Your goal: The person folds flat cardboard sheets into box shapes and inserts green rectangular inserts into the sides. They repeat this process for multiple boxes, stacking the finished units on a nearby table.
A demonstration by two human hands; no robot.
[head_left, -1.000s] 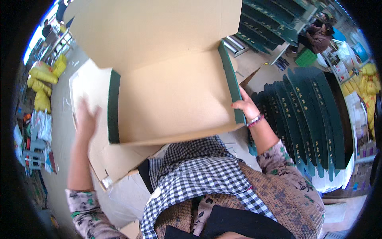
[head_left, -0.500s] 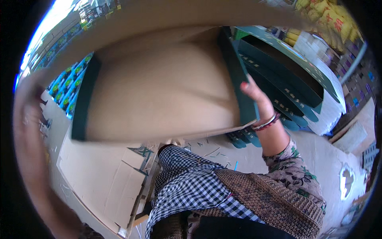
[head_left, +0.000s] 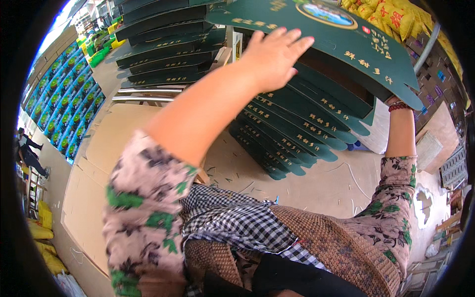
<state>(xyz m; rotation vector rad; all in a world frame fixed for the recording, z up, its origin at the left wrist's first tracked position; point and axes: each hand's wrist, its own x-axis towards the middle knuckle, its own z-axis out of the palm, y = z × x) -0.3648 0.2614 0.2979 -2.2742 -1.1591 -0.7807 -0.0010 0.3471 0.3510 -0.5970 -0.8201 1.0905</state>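
A dark green cardboard box [head_left: 316,37] with gold lettering and an oval picture lies upside down on top of a stack of similar green boxes [head_left: 297,119]. My left hand [head_left: 277,57] is open, its fingers spread over the near edge of the top box. At the right end of that box, my right hand [head_left: 393,101] grips below the overhanging flap, which hides most of its fingers. A red bracelet circles that wrist.
Another stack of green boxes [head_left: 168,54] stands at the back left. Flat brown cardboard sheets [head_left: 94,198] lie at the left. Blue printed cartons [head_left: 64,106] are piled beyond them, near a person [head_left: 30,153]. Yellow sacks [head_left: 396,20] fill the far right. Scraps litter the floor.
The box has moved away to the upper right and turned over, from brown inside to green outside, onto the stack. My left arm has swung across to the right.
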